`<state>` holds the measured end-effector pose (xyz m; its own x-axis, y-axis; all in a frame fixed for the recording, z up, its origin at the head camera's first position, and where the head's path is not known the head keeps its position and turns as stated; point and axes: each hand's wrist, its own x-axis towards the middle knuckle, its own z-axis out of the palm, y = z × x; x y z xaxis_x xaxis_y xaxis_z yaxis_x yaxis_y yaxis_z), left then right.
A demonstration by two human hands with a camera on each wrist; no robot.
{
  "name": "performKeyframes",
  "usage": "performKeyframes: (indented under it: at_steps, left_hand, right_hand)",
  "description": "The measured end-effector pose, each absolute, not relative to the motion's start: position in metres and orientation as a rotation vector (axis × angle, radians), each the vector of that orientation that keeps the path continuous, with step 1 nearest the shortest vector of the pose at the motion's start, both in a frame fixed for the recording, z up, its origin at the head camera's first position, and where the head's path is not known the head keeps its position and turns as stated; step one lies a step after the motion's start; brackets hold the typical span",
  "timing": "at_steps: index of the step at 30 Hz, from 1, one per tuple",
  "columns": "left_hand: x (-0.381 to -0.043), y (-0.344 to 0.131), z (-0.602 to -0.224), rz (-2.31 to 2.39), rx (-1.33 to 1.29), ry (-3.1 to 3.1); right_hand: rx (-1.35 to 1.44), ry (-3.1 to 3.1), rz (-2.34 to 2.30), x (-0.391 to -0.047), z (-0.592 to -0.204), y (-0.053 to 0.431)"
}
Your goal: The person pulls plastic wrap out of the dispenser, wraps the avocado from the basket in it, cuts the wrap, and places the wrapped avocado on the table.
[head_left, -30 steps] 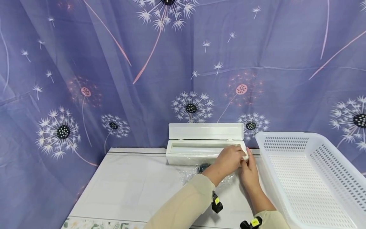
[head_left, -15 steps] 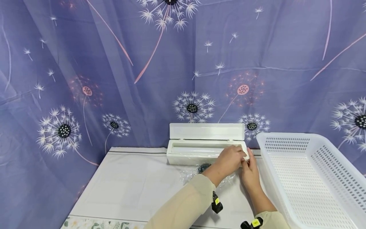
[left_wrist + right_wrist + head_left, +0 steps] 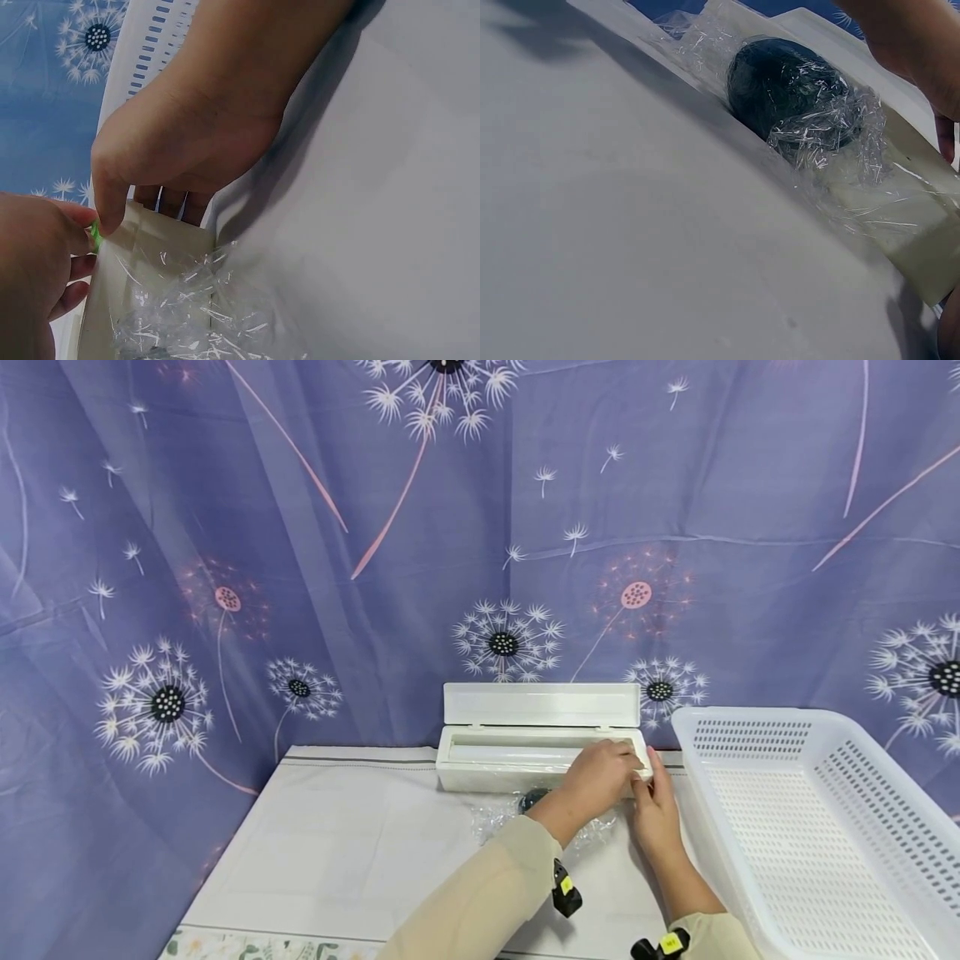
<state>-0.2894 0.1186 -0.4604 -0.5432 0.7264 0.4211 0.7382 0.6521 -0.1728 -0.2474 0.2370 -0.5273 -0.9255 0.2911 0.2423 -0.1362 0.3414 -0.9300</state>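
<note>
Barely shifting, the left hand (image 3: pixel 603 772) is apparently pinching a small green piece (image 3: pixel 96 235) while the right hand (image 3: pixel 657 812) is gripping the white box (image 3: pixel 465 779) beside it; leftward, a dark round object (image 3: pixel 780 79) is sitting in clear film (image 3: pixel 180 315). Seemingly, this step is continuing.

Head pic bright, wrist pics dimmer & bluish w/ soft shadows, glints on plastic film (image 3: pixel 817 139).

The left sleeve (image 3: pixel 472 893) is plain pale beige; the right sleeve (image 3: pixel 716 937) matches. The left band (image 3: pixel 567 904) is black, with a yellow label (image 3: pixel 566 885); the right band (image 3: pixel 643 951), also black, bears another yellow label (image 3: pixel 670 942), its marks unreadable.
</note>
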Motion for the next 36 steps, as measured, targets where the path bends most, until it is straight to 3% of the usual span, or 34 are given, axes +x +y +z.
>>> performKeyframes:
  at_steps: [36]
  left_hand:
    - [-0.2891,0.1144,-0.4609,-0.023,-1.110,-2.451]
  right_hand:
    - [-0.123,-2.253,1.645,-0.2463,-0.5260,0.2365]
